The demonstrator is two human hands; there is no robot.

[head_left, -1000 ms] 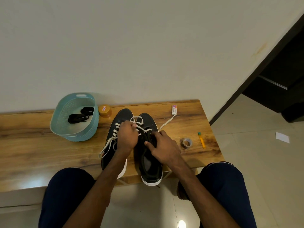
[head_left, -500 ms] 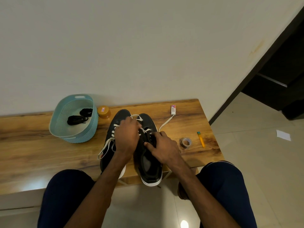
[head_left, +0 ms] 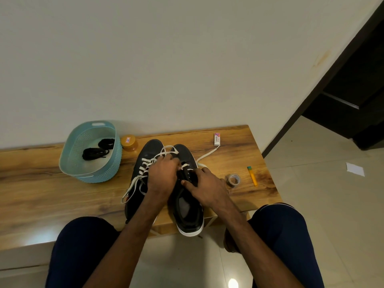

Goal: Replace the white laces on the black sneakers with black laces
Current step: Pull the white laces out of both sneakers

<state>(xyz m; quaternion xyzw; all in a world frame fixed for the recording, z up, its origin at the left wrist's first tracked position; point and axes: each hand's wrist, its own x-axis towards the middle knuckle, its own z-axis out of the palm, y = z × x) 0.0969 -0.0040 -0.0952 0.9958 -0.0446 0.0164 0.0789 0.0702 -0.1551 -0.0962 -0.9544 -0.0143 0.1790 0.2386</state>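
Observation:
Two black sneakers with white soles stand side by side on the wooden bench, toes to the wall: the left sneaker (head_left: pixel 145 154) and the right sneaker (head_left: pixel 188 213). My left hand (head_left: pixel 161 176) pinches the white lace (head_left: pixel 166 149) of the right sneaker at its upper eyelets. On that shoe's right side my right hand (head_left: pixel 204 187) grips the upper, thumb pressing by the tongue. One lace end trails right across the bench (head_left: pixel 207 155). The left sneaker's white lace (head_left: pixel 133 183) hangs loose. Two bundles of black laces (head_left: pixel 97 149) lie in a blue basket (head_left: pixel 93 175).
A small amber jar (head_left: pixel 128 142) stands between the basket and the shoes. An eraser box (head_left: pixel 216 139), a tape roll (head_left: pixel 234 179) and an orange marker (head_left: pixel 252 175) lie on the bench's right end (head_left: pixel 239 202). My knees are at the bench's front edge.
My left hand has shifted slightly along the right sneaker's lacing, tugging the white lace. The right hand keeps its hold on the shoe.

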